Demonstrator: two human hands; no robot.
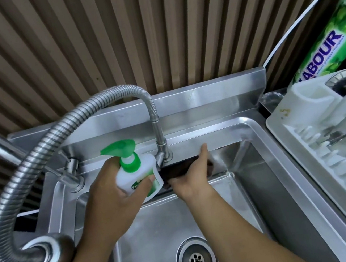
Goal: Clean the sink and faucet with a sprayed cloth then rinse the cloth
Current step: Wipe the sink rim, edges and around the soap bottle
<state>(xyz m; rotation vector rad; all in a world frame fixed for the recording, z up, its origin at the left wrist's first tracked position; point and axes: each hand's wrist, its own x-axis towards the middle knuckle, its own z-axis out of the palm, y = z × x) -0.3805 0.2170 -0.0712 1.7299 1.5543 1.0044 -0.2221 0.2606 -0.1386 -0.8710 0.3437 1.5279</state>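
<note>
Item: white plastic spray bottle with green trigger head (137,175); being gripped by the left hand (111,189), fingers and thumb being wrapped round its body; being held tilted over the basin's back left corner, just beside the faucet base.

Item: dark brown cloth (173,171); being pressed against the back wall of the stainless steel sink (281,160) by the right hand (193,176), whose fingers are being kept straight and flat along it; nothing is being pinched, as far as is being shown.

Item: chrome gooseneck faucet with ribbed flexible neck (155,120); no water is being seen running from it.

Item: round steel drain strainer (197,260); lying uncovered.

Also on the bench, right: white plastic dish rack (300,136); green labelled bottle (328,44).

Progress, judged: an early stage; the cloth is probably being sprayed or only now being put to the back wall; the basin floor, side walls and faucet are being left to wipe; the cloth's rinse is not yet being attempted.
</note>
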